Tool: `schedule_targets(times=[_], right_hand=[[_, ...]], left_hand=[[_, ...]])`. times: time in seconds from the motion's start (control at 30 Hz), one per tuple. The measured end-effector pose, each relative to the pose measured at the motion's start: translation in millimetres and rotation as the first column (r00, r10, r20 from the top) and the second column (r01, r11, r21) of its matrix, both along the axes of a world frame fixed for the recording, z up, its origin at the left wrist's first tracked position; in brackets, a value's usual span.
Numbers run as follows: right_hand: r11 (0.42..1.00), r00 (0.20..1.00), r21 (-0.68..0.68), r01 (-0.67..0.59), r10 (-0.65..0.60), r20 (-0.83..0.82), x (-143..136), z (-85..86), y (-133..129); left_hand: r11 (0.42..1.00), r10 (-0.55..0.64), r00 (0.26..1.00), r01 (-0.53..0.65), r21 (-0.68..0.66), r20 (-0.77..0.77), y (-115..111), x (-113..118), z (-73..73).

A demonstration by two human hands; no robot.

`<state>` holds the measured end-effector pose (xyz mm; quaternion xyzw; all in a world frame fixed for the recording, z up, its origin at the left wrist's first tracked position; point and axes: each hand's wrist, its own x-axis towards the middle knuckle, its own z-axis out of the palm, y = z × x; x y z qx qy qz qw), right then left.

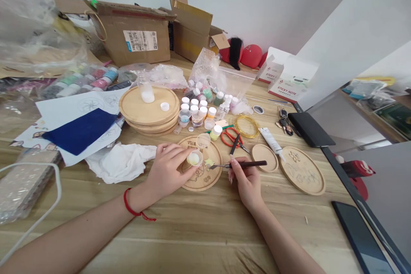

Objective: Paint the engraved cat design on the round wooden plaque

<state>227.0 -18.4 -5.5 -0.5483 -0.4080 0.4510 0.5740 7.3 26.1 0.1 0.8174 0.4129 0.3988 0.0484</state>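
My left hand (171,165) is closed on a small clear cup (195,158) with pale yellow stuff inside, held just above a round wooden plate (215,175). In my right hand (245,180) is a palette knife (248,164) with a dark handle, gripped like a pen. Its thin metal blade points left over the plate, beside a yellow-filled patch (210,162). Wire-like outlines and lettering show on the plate, partly hidden by my left hand and the cup. A clear lid or cup (203,140) lies at the plate's far edge.
Behind the plate stand several white-capped jars (194,103), with red-handled pliers (228,136) and a gold wire coil (246,126) to their right. Stacked wooden plates (135,109), a white cloth (120,162) and blue fabric (81,132) lie left. At right are a tube (270,140), another decorated plate (303,186) and a phone (361,233).
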Motion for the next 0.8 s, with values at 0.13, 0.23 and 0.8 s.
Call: schedule_targets(times=[0.13, 0.23, 0.8], right_hand=[[1.000, 1.000, -0.008, 0.002, -0.002, 0.020, -0.5, 1.6, -0.3], [1.000, 1.000, -0.013, -0.001, 0.001, 0.031, -0.6, 1.7, -0.2], [1.000, 0.999, -0.022, 0.004, -0.003, 0.035, -1.0, 2.8, -0.2]], left_hand=[[1.000, 0.005, 1.000, -0.005, -0.012, -0.007, -0.2, 0.0, 0.0], [1.000, 0.001, 1.000, -0.001, -0.008, -0.002, -0.1, 0.0, -0.3], [1.000, 0.001, 1.000, -0.002, 0.021, 0.004, 0.3, -0.5, -2.3]])
